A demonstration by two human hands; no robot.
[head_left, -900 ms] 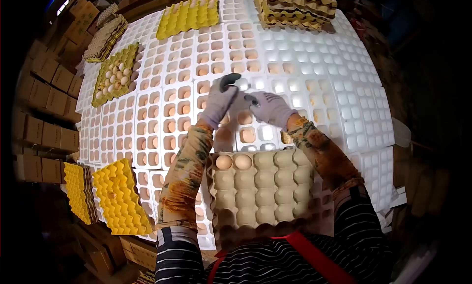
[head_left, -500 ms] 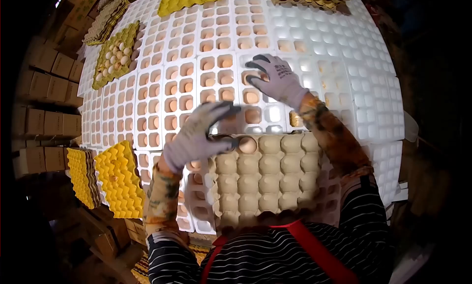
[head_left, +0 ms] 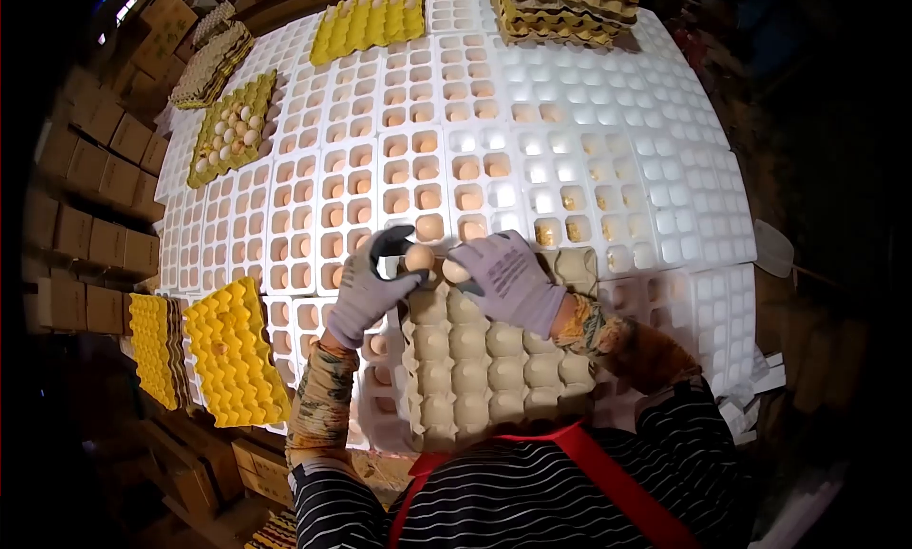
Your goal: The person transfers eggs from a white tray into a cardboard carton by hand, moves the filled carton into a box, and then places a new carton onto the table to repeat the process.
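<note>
Both my hands wear pale gloves with dark fingertips and meet over the far left corner of a grey-tan cardboard egg tray (head_left: 489,354). My left hand (head_left: 372,281) has its thumb and fingers round a brown egg (head_left: 419,258). Close beside it, my right hand (head_left: 511,281) grips another, paler egg (head_left: 456,270), partly covered by the fingers. The rest of the cardboard tray's visible cups hold no eggs. Just beyond my hands, a white foam egg tray (head_left: 483,186) has brown eggs (head_left: 467,171) in some of its cells.
White foam trays cover the table, those on the left filled with eggs. Yellow egg trays (head_left: 236,354) lie at the left edge, and a tray of eggs (head_left: 228,136) sits farther back. Stacked trays (head_left: 565,12) stand at the back. Cardboard boxes (head_left: 85,236) line the left side.
My right hand has come back from the foam cells to the cardboard tray and now holds an egg. My left hand has closed round an egg at the tray's corner. The view has shifted slightly.
</note>
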